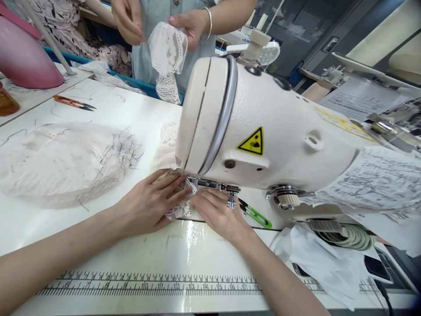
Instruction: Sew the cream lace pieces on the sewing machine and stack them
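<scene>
My left hand (153, 199) lies flat with fingers stretched over a strip of white lace fabric (179, 210), pressing it on the machine bed. Close by on the right, my right hand (219, 213) rests its extended fingers at the lace's edge, partly beneath the head of a cream sewing machine (210, 118). The needle area is hidden behind the machine head and my fingers. More of the lace (166, 149) spreads out behind my left hand. Green thread snips (255, 214) lie just right of my right hand.
A heap of pale lace (62, 162) with dark thread ends lies at left, near orange snips (74, 103). Across the table, a person's hands (192, 26) hold a lace piece (168, 50). A printed ruler (158, 285) runs along the front; white cloth (324, 259) lies right.
</scene>
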Demonstrator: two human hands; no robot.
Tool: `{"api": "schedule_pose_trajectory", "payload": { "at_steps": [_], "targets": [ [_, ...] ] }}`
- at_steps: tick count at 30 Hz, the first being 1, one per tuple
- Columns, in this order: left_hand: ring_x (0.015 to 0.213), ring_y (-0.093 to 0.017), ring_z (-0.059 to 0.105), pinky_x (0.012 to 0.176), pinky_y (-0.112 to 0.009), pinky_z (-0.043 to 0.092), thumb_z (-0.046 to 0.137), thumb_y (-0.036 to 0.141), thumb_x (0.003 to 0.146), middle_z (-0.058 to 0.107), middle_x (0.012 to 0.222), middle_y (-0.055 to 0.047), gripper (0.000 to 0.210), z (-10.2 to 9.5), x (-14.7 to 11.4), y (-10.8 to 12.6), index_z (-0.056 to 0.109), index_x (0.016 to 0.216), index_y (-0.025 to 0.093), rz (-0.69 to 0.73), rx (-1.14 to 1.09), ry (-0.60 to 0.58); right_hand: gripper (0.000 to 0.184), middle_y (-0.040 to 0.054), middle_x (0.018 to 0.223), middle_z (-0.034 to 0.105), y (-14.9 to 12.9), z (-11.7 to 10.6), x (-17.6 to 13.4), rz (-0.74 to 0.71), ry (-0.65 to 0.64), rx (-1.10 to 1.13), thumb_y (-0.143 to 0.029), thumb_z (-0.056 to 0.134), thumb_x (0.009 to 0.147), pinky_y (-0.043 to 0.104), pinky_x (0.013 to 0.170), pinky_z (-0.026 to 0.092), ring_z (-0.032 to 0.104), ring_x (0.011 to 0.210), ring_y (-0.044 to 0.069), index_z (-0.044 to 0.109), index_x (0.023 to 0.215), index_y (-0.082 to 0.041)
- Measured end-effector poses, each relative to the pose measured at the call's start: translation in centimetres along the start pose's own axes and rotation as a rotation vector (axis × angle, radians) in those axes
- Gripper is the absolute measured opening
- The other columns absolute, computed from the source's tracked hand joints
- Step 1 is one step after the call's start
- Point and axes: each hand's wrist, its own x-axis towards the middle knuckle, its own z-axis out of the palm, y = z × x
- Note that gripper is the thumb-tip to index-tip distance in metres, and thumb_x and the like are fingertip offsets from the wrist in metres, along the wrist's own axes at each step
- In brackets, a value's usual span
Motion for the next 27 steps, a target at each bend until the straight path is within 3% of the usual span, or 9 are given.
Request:
{"api": "schedule_pose_trajectory", "payload": {
  "at_steps": [4, 10, 16, 20, 27],
  "targets": [
    [0.126, -0.033, 0.057, 0.107, -0.049, 0.042, 0.054, 0.035, 0.088, 0.067, 0.130, -0.016, 0.054, 0.3, 0.2, 0.1, 0.056, 0.138, 0.014, -0.013, -0.011, 0.018, 0.015, -0.0040, 0.089, 0.074, 0.2, 0.3, -0.1, 0.013, -0.046, 0.020, -0.013, 0.057, 0.096, 0.025, 0.067, 0.041, 0.064, 0.077, 0.009, 0.069, 0.098, -0.023],
    [0.128, -0.032, 0.057, 0.109, -0.050, 0.043, 0.055, 0.033, 0.090, 0.066, 0.134, -0.014, 0.049, 0.7, 0.0, 0.1, 0.059, 0.136, 0.016, -0.015, -0.058, 0.060, 0.013, -0.0054, 0.095, 0.076, 0.1, 0.4, -0.5, 0.039, -0.020, -0.115, -0.018, 0.059, 0.097, 0.029, 0.066, 0.040, 0.062, 0.069, 0.010, 0.069, 0.101, -0.025],
    [0.115, -0.021, 0.068, 0.114, -0.039, 0.045, 0.048, 0.013, 0.098, 0.073, 0.121, -0.008, 0.028, 0.5, 0.0, 0.3, 0.069, 0.117, 0.013, 0.100, -0.072, 0.206, 0.018, -0.0020, 0.098, 0.077, 0.0, 0.6, -0.3, 0.001, -0.027, 0.097, -0.012, 0.056, 0.098, 0.024, 0.072, 0.050, 0.069, 0.088, 0.010, 0.071, 0.097, -0.022],
    [0.110, -0.022, 0.071, 0.106, -0.038, 0.054, 0.042, 0.009, 0.099, 0.074, 0.118, -0.010, 0.029, 0.1, 0.2, 0.0, 0.070, 0.108, 0.011, 0.106, -0.060, 0.182, 0.020, -0.0006, 0.101, 0.077, -0.3, 1.2, -0.2, -0.023, -0.023, 0.227, -0.008, 0.056, 0.096, 0.024, 0.084, 0.056, 0.068, 0.105, 0.011, 0.072, 0.095, -0.020],
    [0.108, -0.024, 0.072, 0.106, -0.039, 0.055, 0.045, 0.005, 0.095, 0.076, 0.113, -0.013, 0.026, -0.2, 0.4, -0.4, 0.069, 0.104, 0.009, 0.064, -0.128, 0.165, 0.021, -0.0016, 0.105, 0.077, -0.9, 1.7, -0.3, 0.042, -0.007, 0.212, -0.008, 0.055, 0.097, 0.024, 0.086, 0.052, 0.067, 0.106, 0.010, 0.071, 0.096, -0.021]
  ]
}}
